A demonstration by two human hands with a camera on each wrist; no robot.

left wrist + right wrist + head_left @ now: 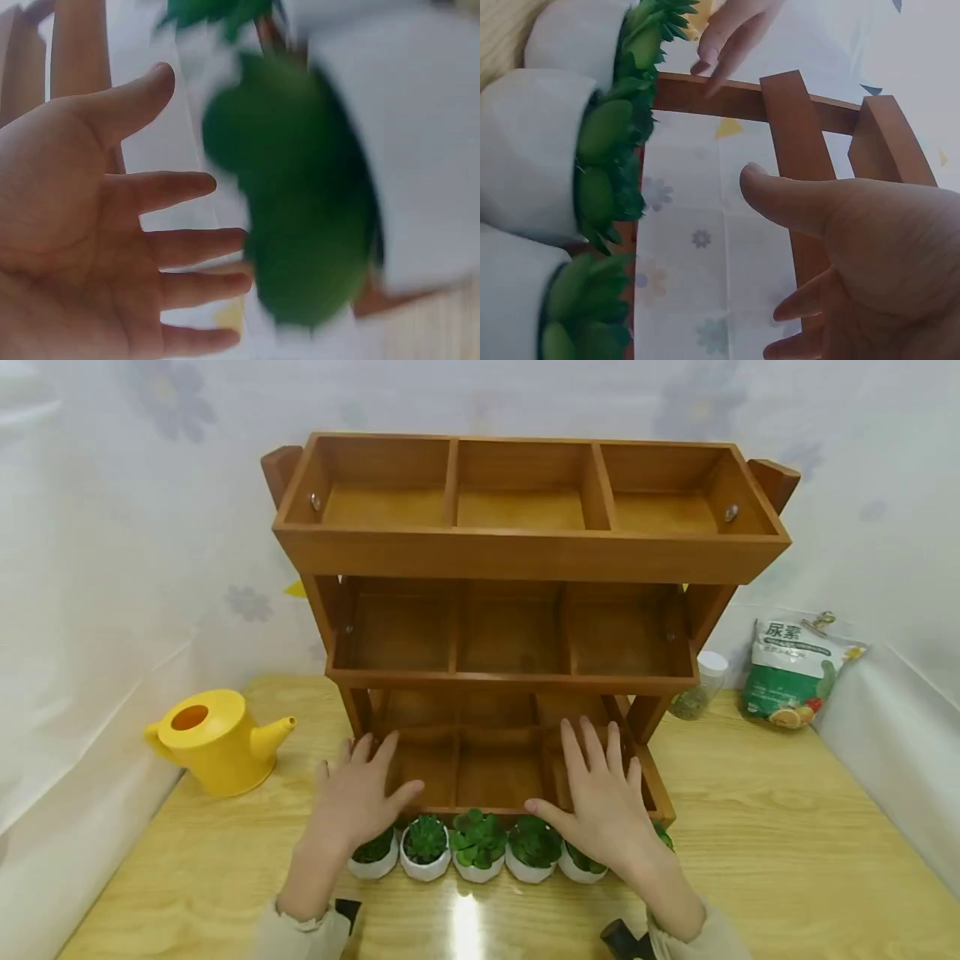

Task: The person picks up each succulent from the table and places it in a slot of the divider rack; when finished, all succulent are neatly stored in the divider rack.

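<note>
My left hand [356,797] hovers with spread, straight fingers at the left end of the bottom tier of a brown wooden three-tier planter stand [525,556]. On the opposite side, my right hand [607,806] is likewise spread, fingertips over the bottom tier's right part. Neither hand holds anything. Below and between them, a row of small green succulents [478,839] in white pots [425,867] stands along the stand's front edge; the hands partly cover the outer ones. In the left wrist view, a blurred succulent [300,195] is close to the camera, beside the open palm [67,225].
A yellow watering can [217,743] stands on the wooden table [750,827] at the left. Behind the stand's right side are a white-lidded jar [699,689] and a green-and-white bag [791,672] closed with a clip. White flower-patterned sheeting surrounds the table.
</note>
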